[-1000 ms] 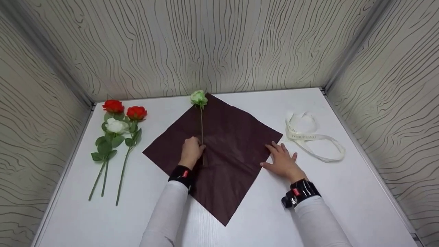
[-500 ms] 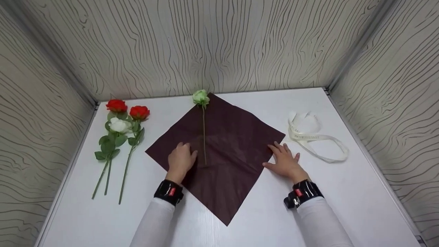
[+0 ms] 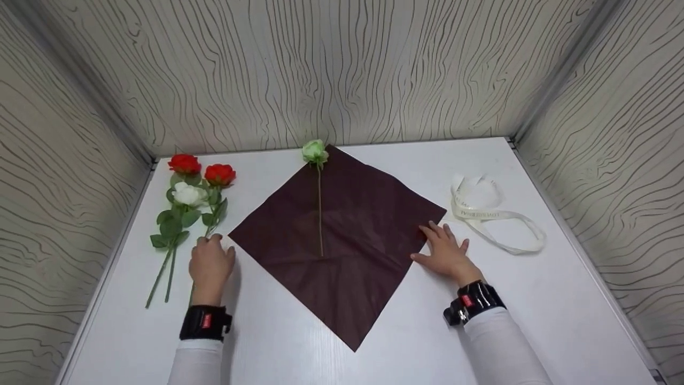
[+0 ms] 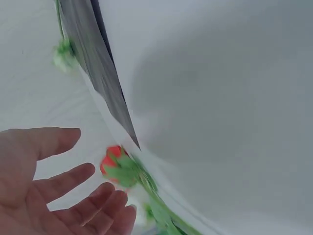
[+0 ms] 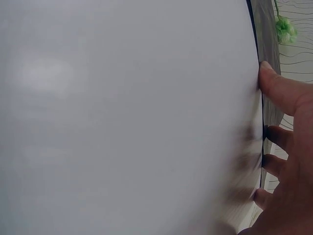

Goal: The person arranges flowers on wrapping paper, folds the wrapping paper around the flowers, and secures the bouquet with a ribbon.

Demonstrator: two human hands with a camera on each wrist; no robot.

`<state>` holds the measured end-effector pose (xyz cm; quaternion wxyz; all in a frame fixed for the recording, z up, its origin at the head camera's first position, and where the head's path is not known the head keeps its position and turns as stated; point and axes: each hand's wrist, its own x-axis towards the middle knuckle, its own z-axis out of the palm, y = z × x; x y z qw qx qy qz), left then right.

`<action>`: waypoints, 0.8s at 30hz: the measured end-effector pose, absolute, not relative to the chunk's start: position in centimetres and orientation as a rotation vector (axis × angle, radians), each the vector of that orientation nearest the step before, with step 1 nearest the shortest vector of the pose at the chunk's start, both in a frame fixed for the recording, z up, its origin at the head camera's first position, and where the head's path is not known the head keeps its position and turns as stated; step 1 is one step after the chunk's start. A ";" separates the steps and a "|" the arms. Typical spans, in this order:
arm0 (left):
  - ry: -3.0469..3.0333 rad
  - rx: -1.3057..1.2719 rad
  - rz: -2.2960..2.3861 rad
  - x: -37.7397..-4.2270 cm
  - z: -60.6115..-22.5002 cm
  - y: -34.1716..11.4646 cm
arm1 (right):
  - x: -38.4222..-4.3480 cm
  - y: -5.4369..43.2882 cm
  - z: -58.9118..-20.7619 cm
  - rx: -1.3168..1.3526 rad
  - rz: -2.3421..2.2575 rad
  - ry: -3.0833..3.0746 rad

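Over the stem of the nearer red rose (image 3: 219, 175), at the table's left, my left hand (image 3: 211, 267) hovers with its fingers loosely bent and apart. The left wrist view shows nothing between thumb and fingers, with the red bloom (image 4: 111, 162) beyond them. My right hand (image 3: 448, 256) rests with spread fingertips on the right edge of a dark maroon square of wrapping paper (image 3: 368, 214). That paper lies with a corner towards me. A pale green rose (image 3: 315, 152) lies on it, stem down the middle, bloom at the upper left edge.
Another red rose (image 3: 184, 163) and a white rose (image 3: 189, 194) lie at the far left, leaves overlapping. A loose white printed ribbon (image 3: 494, 215) curls on the white table (image 3: 288, 342) at right. Wood-patterned panels (image 3: 342, 69) enclose the back and sides.
My left hand has let go of the green rose's stem and moved left, off the paper, to the red rose's stem. The green rose stays on the paper; my right hand keeps its place.
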<state>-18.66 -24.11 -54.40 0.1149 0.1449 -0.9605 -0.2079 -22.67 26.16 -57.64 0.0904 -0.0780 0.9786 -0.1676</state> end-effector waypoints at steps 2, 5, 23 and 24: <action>-2.829 0.479 -0.639 -18.1 -54.3 -25.2 | -22.7 26.2 -57.7 -0.236 -0.494 2.909; -2.874 0.532 -0.664 -17.2 -54.2 -26.4 | -22.7 26.3 -57.7 -0.244 -0.494 2.908; -3.090 0.612 -0.612 -15.5 -54.8 -27.7 | -22.7 26.1 -57.7 -0.240 -0.507 2.912; -3.094 0.615 -0.610 -15.5 -54.8 -27.7 | -22.7 26.1 -57.7 -0.237 -0.508 2.911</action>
